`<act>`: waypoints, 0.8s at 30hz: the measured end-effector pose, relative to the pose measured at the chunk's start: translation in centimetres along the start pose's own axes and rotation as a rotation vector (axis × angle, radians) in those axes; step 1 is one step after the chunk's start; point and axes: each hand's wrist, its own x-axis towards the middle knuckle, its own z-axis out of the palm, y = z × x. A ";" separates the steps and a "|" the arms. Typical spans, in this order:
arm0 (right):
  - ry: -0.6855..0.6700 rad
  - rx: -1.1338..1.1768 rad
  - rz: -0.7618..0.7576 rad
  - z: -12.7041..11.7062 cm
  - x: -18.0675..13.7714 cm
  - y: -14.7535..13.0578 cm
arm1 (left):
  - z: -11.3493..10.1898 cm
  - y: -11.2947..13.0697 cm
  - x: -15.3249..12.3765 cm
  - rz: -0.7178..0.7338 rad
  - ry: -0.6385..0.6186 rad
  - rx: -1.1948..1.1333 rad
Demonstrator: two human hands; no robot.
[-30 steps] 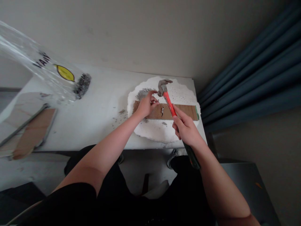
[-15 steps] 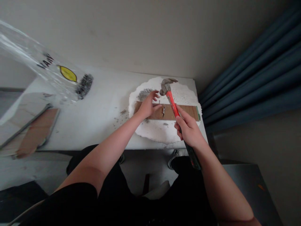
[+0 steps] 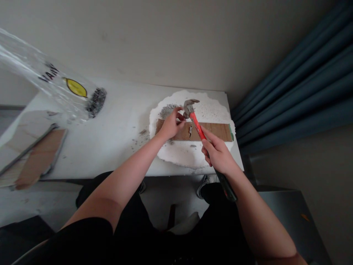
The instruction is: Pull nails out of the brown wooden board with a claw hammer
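Note:
My right hand (image 3: pixel 216 154) is wrapped round the shaft of a claw hammer (image 3: pixel 196 123) with a red and black handle. The hammer's metal head hangs over the wooden board (image 3: pixel 215 131), close beside the fingertips of my left hand (image 3: pixel 172 124). Those fingertips are drawn together in a pinch where a thin nail stood upright in the board; the nail itself is now hidden by the fingers and hammer head. A jagged crack shows in the board just right of my left hand. The board lies across a rough-edged white sheet (image 3: pixel 182 156).
A pile of grey nails (image 3: pixel 168 109) lies behind the board. At left on the white table (image 3: pixel 116 147) are a clear plastic bag (image 3: pixel 55 81) with dark bits inside and broken board pieces (image 3: pixel 40 158). A blue curtain (image 3: pixel 298 84) hangs at right.
My left fingers have closed in around the nail, which was visible between them before. The hammer head has come down and left, nearer to those fingers.

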 end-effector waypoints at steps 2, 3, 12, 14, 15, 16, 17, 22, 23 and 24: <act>-0.006 0.008 -0.019 0.1 0.0 0.1 | 0.1 -0.1 0.1 -0.002 -0.002 0.007; -0.007 0.008 -0.029 0.1 0.0 0.2 | 0.1 -0.2 0.1 -0.004 -0.004 0.011; 0.003 -0.003 -0.022 0.2 0.6 0.0 | 0.1 -0.7 0.1 -0.008 0.015 0.029; -0.004 -0.013 -0.020 0.2 0.6 0.0 | 0.2 -0.9 0.2 -0.011 0.014 0.025; -0.010 -0.028 -0.011 0.2 0.5 0.0 | 0.2 -0.9 0.2 -0.014 0.019 0.028; -0.013 -0.040 0.001 0.2 0.5 0.0 | 0.2 -1.0 0.2 -0.018 0.024 0.031; -0.012 -0.045 0.011 0.3 0.5 0.1 | 0.2 -1.0 0.2 -0.019 0.028 0.034; 0.001 -0.026 -0.004 0.4 0.6 0.4 | 0.3 -1.1 0.2 -0.024 0.028 0.019; -0.003 -0.033 0.003 0.4 0.7 0.4 | 0.3 -1.1 0.2 -0.029 0.029 0.005; -0.007 -0.039 0.016 0.4 0.7 0.5 | 0.3 -1.0 0.2 -0.033 0.027 -0.011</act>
